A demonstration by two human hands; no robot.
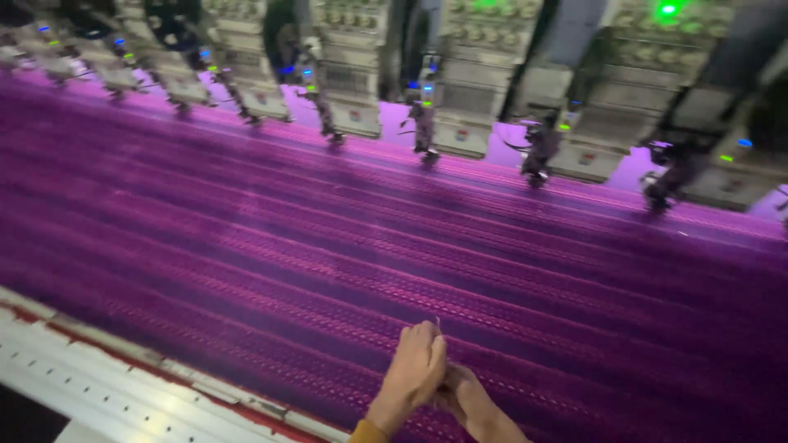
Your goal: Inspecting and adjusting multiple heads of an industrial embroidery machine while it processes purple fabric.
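Purple embroidered fabric [410,246] under both hands, left grip [417,371] pinching a thin thread [437,323], right grip [468,398] curled, state unclear.

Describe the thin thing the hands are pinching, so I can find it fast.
Start at the wide purple fabric stretched below the row of embroidery heads. At its near edge the hands meet; a short, thin dark strand sticks up from the fingertips, the only upright bit there.
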